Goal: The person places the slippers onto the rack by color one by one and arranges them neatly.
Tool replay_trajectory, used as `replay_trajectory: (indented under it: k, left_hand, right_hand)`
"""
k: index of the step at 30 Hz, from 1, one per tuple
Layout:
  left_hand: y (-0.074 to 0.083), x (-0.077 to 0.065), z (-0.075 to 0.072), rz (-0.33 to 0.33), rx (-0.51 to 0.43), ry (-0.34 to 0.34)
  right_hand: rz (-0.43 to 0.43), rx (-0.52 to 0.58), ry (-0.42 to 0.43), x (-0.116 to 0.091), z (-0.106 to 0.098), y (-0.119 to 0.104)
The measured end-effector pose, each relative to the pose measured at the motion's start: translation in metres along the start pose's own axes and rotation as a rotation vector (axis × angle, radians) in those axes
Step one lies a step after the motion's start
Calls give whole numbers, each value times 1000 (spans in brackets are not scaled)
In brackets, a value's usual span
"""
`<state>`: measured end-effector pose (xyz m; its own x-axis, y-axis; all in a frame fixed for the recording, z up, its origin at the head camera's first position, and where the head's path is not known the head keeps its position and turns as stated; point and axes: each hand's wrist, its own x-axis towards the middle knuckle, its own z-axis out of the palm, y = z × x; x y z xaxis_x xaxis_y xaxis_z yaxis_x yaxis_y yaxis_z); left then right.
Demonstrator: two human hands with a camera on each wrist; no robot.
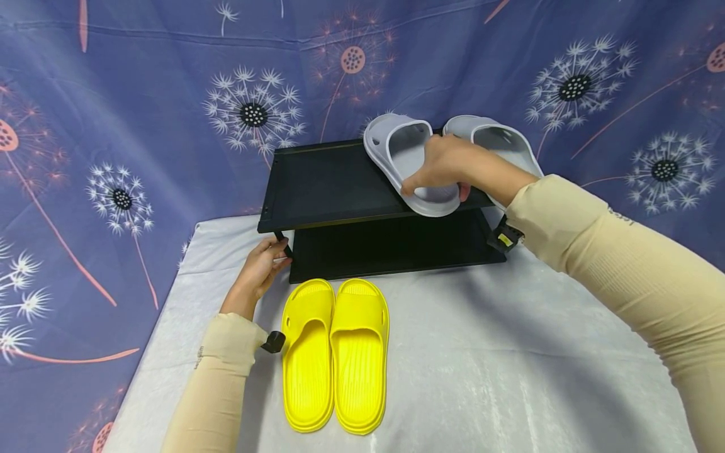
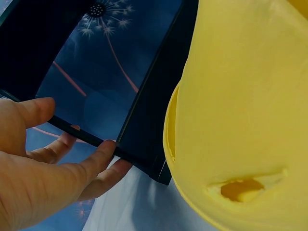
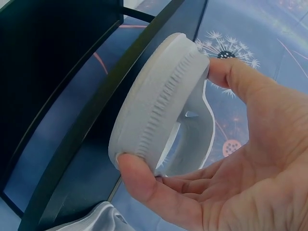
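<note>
My right hand (image 1: pixel 447 160) holds a light grey slipper (image 1: pixel 391 135) by its heel end, thumb on one side and fingers on the other. This slipper is at the upper shelf of a black two-tier shoe rack (image 1: pixel 320 182). In the right wrist view, its ribbed heel edge (image 3: pixel 166 101) shows between thumb and fingers. A second grey slipper (image 1: pixel 501 141) is beside it at the right end, partly hidden by my right arm. My left hand (image 1: pixel 260 267) grips the rack's left post (image 2: pixel 89 137) between thumb and fingers, below the upper shelf.
A pair of yellow slippers, the left slipper (image 1: pixel 308 390) and the right slipper (image 1: pixel 360 390), lies side by side in front of the rack, close to my left wrist. Pale cloth (image 1: pixel 481 352) covers the surface. A blue dandelion-print curtain (image 1: pixel 170 82) hangs behind the rack.
</note>
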<state>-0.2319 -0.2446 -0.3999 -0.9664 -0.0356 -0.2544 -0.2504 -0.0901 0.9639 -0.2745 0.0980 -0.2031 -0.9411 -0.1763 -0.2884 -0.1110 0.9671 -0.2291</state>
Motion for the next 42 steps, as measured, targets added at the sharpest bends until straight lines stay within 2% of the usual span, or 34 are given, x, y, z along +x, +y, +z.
replay_trajectory:
  k: [30,42]
  left_hand:
    - [0,0,0,-1,-3,-2]
    - [1,0,1,-7,-12,0]
  right_hand:
    - [-5,-35,-37,2,9,-1]
    - [-9,-74,-104,2,6,2]
